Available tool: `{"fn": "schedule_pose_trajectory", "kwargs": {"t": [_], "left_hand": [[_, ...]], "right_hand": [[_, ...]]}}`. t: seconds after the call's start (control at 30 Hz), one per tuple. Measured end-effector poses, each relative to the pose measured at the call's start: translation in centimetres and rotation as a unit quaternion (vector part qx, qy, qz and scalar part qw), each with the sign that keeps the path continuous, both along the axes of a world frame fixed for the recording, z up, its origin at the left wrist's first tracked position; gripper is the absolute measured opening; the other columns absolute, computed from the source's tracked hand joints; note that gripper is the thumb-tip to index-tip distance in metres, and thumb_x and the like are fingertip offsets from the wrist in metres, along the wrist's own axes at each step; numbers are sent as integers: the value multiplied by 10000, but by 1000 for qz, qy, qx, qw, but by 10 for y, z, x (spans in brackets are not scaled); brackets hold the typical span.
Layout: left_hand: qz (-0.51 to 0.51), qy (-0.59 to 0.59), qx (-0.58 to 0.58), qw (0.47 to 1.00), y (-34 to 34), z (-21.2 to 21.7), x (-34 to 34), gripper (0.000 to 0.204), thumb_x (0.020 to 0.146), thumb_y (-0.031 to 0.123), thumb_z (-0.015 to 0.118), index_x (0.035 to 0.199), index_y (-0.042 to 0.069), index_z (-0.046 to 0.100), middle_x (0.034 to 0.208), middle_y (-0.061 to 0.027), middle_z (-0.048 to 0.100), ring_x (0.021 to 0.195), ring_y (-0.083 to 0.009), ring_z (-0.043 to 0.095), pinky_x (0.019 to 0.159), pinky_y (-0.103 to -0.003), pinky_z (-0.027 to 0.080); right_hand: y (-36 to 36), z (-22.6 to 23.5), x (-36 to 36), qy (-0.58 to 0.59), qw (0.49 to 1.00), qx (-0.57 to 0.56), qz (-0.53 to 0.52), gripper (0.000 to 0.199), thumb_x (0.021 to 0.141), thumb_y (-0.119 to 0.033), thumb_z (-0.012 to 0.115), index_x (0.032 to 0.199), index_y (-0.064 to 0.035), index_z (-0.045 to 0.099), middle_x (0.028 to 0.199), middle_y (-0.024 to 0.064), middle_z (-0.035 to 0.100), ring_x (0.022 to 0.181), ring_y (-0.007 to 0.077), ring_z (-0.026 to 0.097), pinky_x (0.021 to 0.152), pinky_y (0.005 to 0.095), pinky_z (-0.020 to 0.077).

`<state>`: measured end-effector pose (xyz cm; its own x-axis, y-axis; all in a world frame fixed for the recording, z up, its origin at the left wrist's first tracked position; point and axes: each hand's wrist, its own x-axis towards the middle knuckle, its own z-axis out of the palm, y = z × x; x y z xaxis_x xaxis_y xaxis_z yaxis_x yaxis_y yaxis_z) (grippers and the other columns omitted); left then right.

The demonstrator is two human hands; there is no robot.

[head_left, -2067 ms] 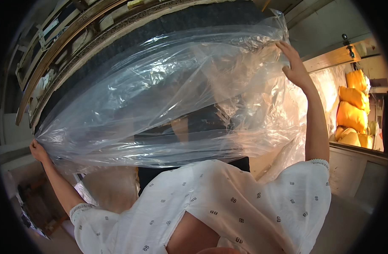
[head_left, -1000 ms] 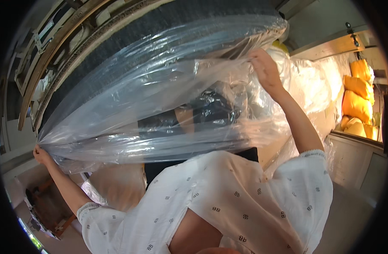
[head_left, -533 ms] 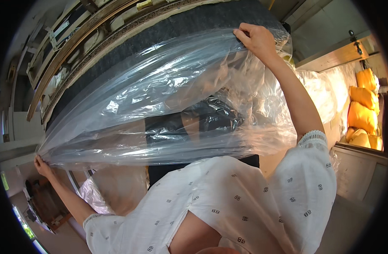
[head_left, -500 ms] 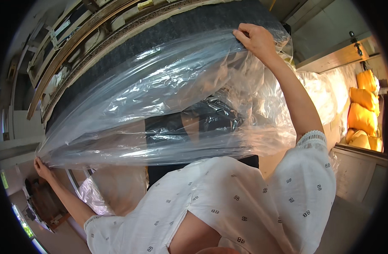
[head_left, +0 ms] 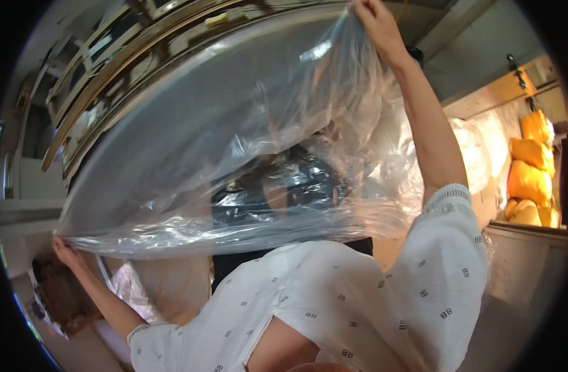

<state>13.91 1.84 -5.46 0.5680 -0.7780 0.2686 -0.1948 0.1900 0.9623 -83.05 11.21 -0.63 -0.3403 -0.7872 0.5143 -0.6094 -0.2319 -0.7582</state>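
Now the right hand (head_left: 374, 25) has gone higher, pinching the plastic bag (head_left: 222, 155) corner overhead; the left hand (head_left: 63, 250) still pinches the opposite corner low and out wide. Bag hangs stretched between them, looks fully opened.

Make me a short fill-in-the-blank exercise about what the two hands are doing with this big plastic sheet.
1. Both hands hold a large sheet of ____ plastic.
2. The ____ hand is raised high, gripping the sheet's upper edge.
3. The left hand pinches the sheet's ____ corner, far out to the side.
4. The bulging sacks at the right edge are ____ in colour.

Missing words: clear; right; lower; yellow
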Motion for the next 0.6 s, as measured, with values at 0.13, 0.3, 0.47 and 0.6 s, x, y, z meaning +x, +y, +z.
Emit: {"fn": "schedule_pose_trajectory", "kwargs": {"t": [0.13, 0.3, 0.47, 0.6], "left_hand": [[55, -82, -34, 995, -34, 37, -112, 276, 916, 199, 471, 1042, -30, 561, 1020, -109, 597, 830, -237, 578, 761, -397, 507], [134, -415, 65, 898, -116, -50, -168, 286, 887, 287, 504, 957, 41, 631, 927, -121, 640, 890, -228, 588, 801, -361, 448], [139, -279, 42, 949, -111, -40, -190, 329, 791, 355, 594, 919, 55, 640, 829, -102, 644, 787, -211, 608, 716, -328, 460], [139, -263, 4, 955, -130, -33, -202, 285, 768, 319, 624, 882, 60, 662, 779, -80, 648, 739, -208, 613, 691, -327, 464]], "right_hand": [[-38, 42, 9, -180, 974, -131, -37, 228, 879, -253, 524, 981, -53, 559, 775, 46, 600, 654, 210, 536, 603, 354, 446], [-54, -70, -54, 148, 949, 112, -255, 400, 844, -388, 537, 1097, -89, 612, 1077, 97, 624, 983, 208, 585, 854, 292, 422], [-78, -76, -81, 128, 978, 29, -161, 300, 850, -315, 600, 941, -30, 631, 853, 69, 640, 773, 151, 564, 741, 270, 442], [-106, -80, -91, 156, 971, 69, -168, 310, 864, -312, 575, 949, -17, 618, 856, 76, 627, 783, 166, 558, 759, 282, 434]]}}
